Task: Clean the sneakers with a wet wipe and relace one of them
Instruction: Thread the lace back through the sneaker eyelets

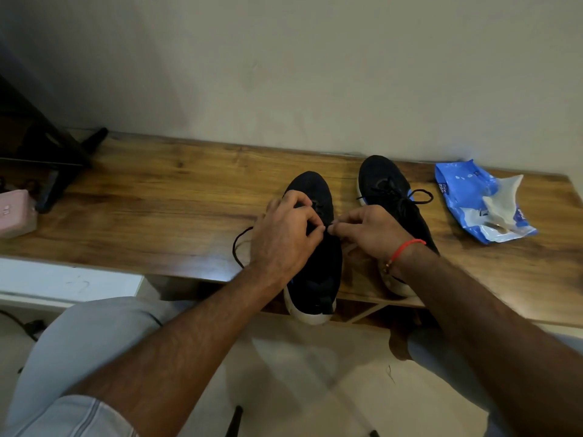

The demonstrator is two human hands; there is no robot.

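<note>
Two black sneakers with white soles stand on a wooden table [157,209], toes toward the wall. The left sneaker [321,272] overhangs the front edge with its heel. My left hand [284,234] lies over its tongue area, fingers curled and pinching the black lace [238,247], which loops out to the left. My right hand [369,231] pinches the lace at the same spot, fingertips almost meeting those of the left. The right sneaker [385,181] lies behind my right wrist, its lace tied in a loose bow.
A blue wet-wipe pack [457,197] with a crumpled white wipe [504,200] on it lies at the table's right end. A pink box [15,212] and a black stand [56,171] sit at the left. The wall runs close behind the table.
</note>
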